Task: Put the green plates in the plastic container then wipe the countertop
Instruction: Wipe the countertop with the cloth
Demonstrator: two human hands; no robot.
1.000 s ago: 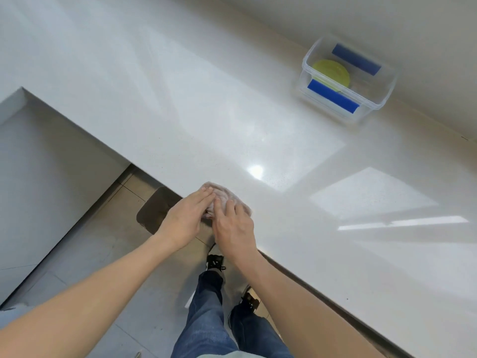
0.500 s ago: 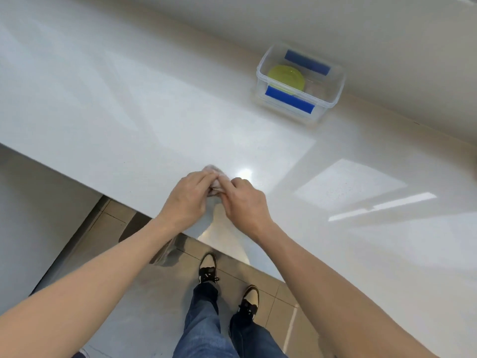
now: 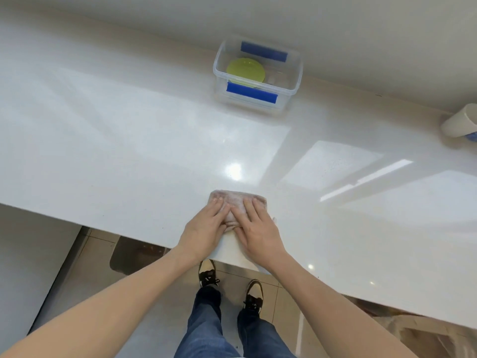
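On the countertop [image 3: 129, 151], left hand [image 3: 206, 229] and right hand [image 3: 255, 228] flat, fingers spread, atop the cloth [image 3: 238, 200].

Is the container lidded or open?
Open. The plastic container has no lid across its rim, and the green plates inside show directly from above.

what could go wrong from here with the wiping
1. The cloth sits close to the near edge of the countertop, pressed flat under the left hand and right hand; a pull toward the body could drag it off the edge.
2. A long push away could bump the open plastic container holding the green plates.
3. A sweep far to the right could knock the white cup lying on its side.
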